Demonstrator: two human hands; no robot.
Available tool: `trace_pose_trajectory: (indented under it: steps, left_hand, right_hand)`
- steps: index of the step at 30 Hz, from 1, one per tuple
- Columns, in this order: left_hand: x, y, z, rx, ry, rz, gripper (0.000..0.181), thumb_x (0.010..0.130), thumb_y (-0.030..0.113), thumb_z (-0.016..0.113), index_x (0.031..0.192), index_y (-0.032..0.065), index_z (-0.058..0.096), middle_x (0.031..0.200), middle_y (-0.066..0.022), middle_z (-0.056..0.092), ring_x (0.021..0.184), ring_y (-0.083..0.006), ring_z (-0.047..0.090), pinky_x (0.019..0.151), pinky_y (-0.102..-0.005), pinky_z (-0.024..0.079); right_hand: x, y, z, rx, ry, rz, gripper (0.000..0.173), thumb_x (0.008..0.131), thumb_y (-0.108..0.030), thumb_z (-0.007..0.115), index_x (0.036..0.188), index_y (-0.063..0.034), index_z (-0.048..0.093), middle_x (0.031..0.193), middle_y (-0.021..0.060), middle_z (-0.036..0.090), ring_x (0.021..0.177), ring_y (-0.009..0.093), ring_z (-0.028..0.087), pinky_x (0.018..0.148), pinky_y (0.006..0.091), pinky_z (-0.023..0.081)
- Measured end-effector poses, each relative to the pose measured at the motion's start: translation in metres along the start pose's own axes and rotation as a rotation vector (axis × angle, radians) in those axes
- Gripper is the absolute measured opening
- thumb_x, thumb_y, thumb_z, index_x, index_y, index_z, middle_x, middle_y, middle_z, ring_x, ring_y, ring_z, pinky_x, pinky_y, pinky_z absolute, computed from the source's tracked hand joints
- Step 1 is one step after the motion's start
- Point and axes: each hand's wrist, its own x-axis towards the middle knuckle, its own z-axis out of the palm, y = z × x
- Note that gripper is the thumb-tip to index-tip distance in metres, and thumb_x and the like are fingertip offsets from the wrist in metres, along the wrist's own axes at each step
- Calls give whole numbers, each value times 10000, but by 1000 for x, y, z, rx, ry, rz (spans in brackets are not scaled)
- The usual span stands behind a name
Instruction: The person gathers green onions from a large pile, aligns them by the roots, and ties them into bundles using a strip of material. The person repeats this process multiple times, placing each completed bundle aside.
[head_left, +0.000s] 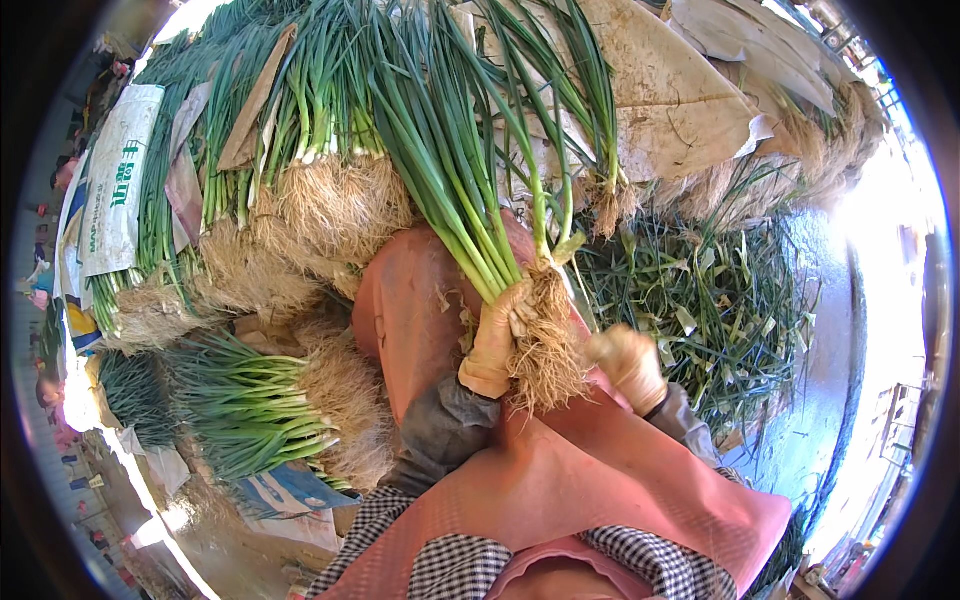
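My left hand (499, 341), in a tan glove, grips a bunch of green onions (476, 240) low on the stems, over my lap. The long green leaves point away from me, and the tangled tan roots (551, 345) hang beside the hand. To the right of those roots, my right hand (630, 364) is blurred, its gloved fingers curled; whether it holds anything cannot be told. A thin pale strand (586, 292) runs just above it. A pink apron (570, 450) covers my lap and knees.
Rooted green onions (337, 195) are piled ahead and left, with another bundle (262, 412) lower left. A brown sheet (660, 90) covers part of the pile. Stripped leaves (697, 307) lie heaped at right. A white printed sack (120, 180) lies on the far left onions.
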Motion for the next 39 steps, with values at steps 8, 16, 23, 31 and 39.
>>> trace_pose_trajectory:
  steps: [8,16,23,31,39]
  left_hand:
    - [-12,16,12,193,80,27,277,887,239,705,1076,55,622,780,8,588,560,-26,516,410,-135,319]
    - [-25,25,4,243,47,54,342,903,189,675,1198,22,626,806,39,608,622,-29,527,512,-150,387]
    - [-22,19,6,189,71,97,347,911,177,663,1220,26,611,789,54,594,597,-8,509,493,-136,377]
    - [-31,27,9,273,16,-6,312,928,178,638,1201,32,603,815,66,577,619,8,507,506,-126,389]
    - [-75,60,12,389,-82,-24,395,928,279,626,1216,11,585,903,-11,618,724,-47,549,621,-146,414]
  right_hand:
    - [63,-6,-2,488,225,303,706,823,-25,677,1473,-105,414,1338,158,560,1088,270,612,930,355,515]
    - [76,-9,21,179,-35,38,401,768,25,671,1160,-59,667,1091,153,677,974,294,656,810,386,544]
    - [2,9,2,246,-166,-60,313,744,107,589,998,-62,662,943,110,718,967,285,660,928,384,513]
    - [55,14,6,1073,36,530,568,985,-356,582,1375,43,480,1245,141,614,940,169,652,850,287,507]
    - [104,-46,29,946,202,562,146,998,-131,576,1036,8,600,752,39,663,566,52,555,493,205,445]
